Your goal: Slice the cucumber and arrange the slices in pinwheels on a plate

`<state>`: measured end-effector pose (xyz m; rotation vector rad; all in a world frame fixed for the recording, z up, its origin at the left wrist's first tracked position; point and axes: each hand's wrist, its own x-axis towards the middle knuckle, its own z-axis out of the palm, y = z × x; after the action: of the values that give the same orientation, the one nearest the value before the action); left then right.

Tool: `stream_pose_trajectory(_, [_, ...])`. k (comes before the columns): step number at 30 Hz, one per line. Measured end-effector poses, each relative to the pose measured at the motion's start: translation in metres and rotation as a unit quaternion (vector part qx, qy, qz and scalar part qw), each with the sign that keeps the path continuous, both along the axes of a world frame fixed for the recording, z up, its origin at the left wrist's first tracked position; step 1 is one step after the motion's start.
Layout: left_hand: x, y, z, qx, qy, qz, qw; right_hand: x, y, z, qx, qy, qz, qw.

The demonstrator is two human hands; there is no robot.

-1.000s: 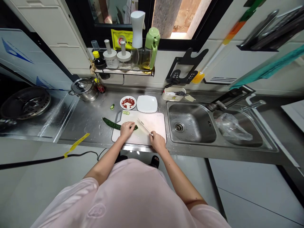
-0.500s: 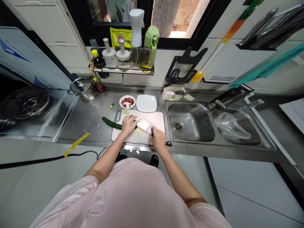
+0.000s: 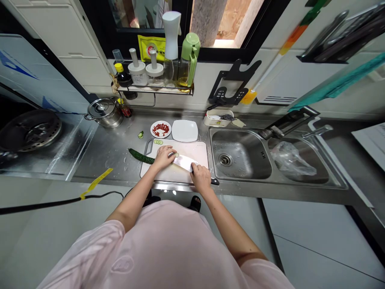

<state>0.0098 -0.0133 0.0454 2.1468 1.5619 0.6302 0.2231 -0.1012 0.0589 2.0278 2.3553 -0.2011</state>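
Observation:
A long dark green cucumber [image 3: 140,156] lies across the left edge of the white cutting board [image 3: 171,176]. My left hand [image 3: 163,157] is closed over its right end, fingers toward the blade. My right hand [image 3: 201,176] grips a kitchen knife [image 3: 184,162] with a broad shiny blade, pointing left against the cucumber's cut end. A pale slice [image 3: 176,155] shows at the blade by my left fingertips. Several cucumber slices [image 3: 158,142] rest at the board's upper left. From beneath my right hand a black handle [image 3: 214,182] sticks out past the board's edge.
Behind the board stand a plate of chopped red pieces [image 3: 160,129] and a white square plate [image 3: 184,131]. Cucumber scraps [image 3: 140,135] lie to the left. The sink [image 3: 240,154] is on the right, a steel pot [image 3: 105,113] at back left. A bottle rack [image 3: 156,90] hangs above.
The knife blade has shifted and tilted slightly at the cucumber's end, and the small slice there has moved a little. Both hands stay in nearly the same place.

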Motion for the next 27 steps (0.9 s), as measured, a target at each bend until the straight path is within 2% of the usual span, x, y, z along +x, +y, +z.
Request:
stream_pose_trajectory(7, [0.003,-0.001,0.005,-0.024,-0.041,-0.012,0.999,0.000,-0.002,-0.003,-0.008,-0.003,-0.001,1.000])
stream_pose_trajectory(11, [0.005,-0.003,0.005,-0.024,-0.049,0.020,0.998,0.001,-0.004,-0.005,-0.015,-0.001,-0.010,1.000])
stream_pose_trajectory(13, [0.004,-0.001,0.001,-0.035,-0.070,0.061,0.995,0.004,-0.004,-0.007,-0.019,0.002,-0.015,1.000])
stream_pose_trajectory(16, [-0.004,0.006,-0.009,-0.069,-0.110,0.165,0.978,0.009,-0.004,-0.010,-0.024,0.006,-0.024,0.999])
stream_pose_trajectory(19, [-0.015,0.019,-0.018,-0.104,-0.097,0.256,0.956,0.015,-0.004,-0.013,-0.031,0.010,-0.037,0.999])
stream_pose_trajectory(23, [-0.024,0.035,-0.027,-0.107,-0.063,0.318,0.940,0.018,-0.005,-0.019,-0.021,0.021,-0.052,0.998])
stream_pose_trajectory(27, [-0.025,0.048,-0.032,-0.099,-0.046,0.339,0.934,0.019,-0.005,-0.023,-0.013,0.033,-0.057,0.998])
